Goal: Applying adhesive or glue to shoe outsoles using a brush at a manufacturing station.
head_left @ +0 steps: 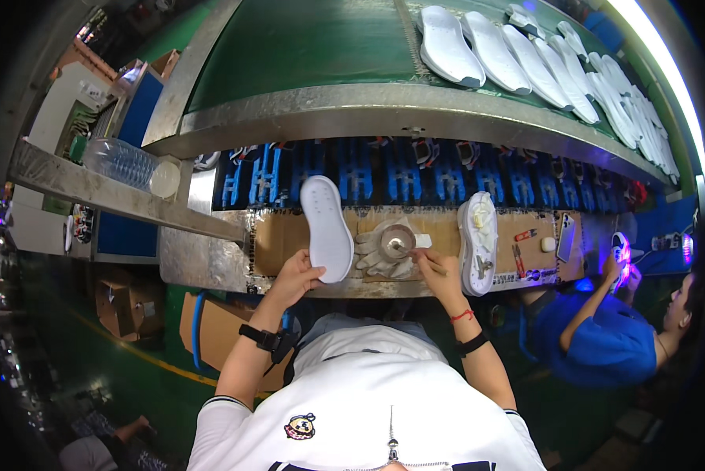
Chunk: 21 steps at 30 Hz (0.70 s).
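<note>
Left hand (pixel 295 279) is pinching a white sole's (pixel 327 228) near end over the bench's (pixel 199 271) near edge; right hand (pixel 443 284) is gripping a slim tool (pixel 437 268), tip in a cup (pixel 387 235). Good work is probably calling for a steady sole and rim-wiped tip.

Both forearms (pixel 242 367) reach forward, fingers (pixel 308 273) curled

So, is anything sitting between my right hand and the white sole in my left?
Yes. A round cup and pale gloves lie between your right hand and the white sole in your left hand. I can't tell whether they rise high enough to block you.
</note>
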### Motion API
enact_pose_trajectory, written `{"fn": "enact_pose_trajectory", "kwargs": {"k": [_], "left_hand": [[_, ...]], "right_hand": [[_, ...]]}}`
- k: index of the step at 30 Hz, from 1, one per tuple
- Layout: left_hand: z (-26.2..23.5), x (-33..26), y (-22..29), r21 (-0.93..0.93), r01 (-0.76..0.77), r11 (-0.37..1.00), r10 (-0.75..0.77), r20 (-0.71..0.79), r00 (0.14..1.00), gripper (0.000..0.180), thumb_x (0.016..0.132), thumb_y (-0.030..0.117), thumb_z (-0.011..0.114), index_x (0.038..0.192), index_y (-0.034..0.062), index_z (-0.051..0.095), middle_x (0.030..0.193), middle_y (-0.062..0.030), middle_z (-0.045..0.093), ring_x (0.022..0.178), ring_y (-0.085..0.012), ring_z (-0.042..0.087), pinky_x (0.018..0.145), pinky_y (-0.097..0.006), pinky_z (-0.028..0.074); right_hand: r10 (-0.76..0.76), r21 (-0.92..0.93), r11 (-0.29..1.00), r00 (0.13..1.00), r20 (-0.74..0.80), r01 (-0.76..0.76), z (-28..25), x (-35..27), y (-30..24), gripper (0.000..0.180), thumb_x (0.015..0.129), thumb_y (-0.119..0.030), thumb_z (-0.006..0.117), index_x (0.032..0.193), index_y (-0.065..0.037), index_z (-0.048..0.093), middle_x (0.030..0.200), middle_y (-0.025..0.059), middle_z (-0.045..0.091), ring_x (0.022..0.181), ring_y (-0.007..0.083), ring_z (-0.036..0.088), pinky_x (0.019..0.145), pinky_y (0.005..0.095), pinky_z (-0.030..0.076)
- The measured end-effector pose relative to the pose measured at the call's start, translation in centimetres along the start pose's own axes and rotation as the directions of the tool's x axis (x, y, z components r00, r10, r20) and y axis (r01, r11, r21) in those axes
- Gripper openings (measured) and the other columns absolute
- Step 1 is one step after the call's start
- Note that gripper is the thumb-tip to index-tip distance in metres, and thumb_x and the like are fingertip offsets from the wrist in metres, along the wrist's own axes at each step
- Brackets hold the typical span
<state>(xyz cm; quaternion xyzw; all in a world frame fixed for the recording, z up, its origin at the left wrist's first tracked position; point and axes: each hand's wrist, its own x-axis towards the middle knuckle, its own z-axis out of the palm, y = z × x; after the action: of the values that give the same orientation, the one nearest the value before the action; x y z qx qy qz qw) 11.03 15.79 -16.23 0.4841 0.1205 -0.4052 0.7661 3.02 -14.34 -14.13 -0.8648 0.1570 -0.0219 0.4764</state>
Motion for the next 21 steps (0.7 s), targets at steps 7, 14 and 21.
{"fn": "enact_pose_trajectory", "kwargs": {"k": [7,14,21], "left_hand": [[5.5,-1.9,2.9,0.133,-0.18,0.975,0.184,-0.017,0.983,0.047,0.083,-0.002,0.059,0.126,-0.0004,0.038,0.112,-0.0113,0.056,0.096,-0.0177,0.061,0.075,-0.03,0.056],[9.2,-2.1,4.1,0.227,-0.48,0.847,0.505,-0.065,0.861,0.034,0.082,-0.008,0.057,0.114,-0.0057,0.047,0.107,-0.0142,0.06,0.095,-0.0152,0.06,0.079,-0.025,0.051],[11.5,-2.4,4.7,0.26,-0.529,0.808,0.56,-0.056,0.827,0.029,0.082,-0.007,0.058,0.11,-0.0058,0.049,0.103,-0.0129,0.062,0.092,-0.0136,0.061,0.078,-0.024,0.049]], "right_hand": [[0.079,-0.106,0.992,0.995,0.058,-0.073,-1.0,-0.1,-0.3,0.022,0.086,-0.016,0.053,0.092,-0.002,0.069,0.072,0.0123,0.068,0.061,0.0206,0.065,0.056,0.0273,0.049],[0.053,0.336,0.942,0.995,-0.084,-0.022,-5.5,-2.5,-7.5,0.027,0.089,-0.013,0.048,0.093,0.007,0.066,0.077,0.014,0.068,0.057,0.0119,0.059,0.05,0.0189,0.042],[-0.208,0.35,0.915,0.978,-0.025,0.203,-6.3,-4.0,-12.3,0.016,0.084,-0.004,0.054,0.088,0.004,0.068,0.068,0.0117,0.066,0.056,0.0158,0.063,0.052,0.0228,0.046]]}}
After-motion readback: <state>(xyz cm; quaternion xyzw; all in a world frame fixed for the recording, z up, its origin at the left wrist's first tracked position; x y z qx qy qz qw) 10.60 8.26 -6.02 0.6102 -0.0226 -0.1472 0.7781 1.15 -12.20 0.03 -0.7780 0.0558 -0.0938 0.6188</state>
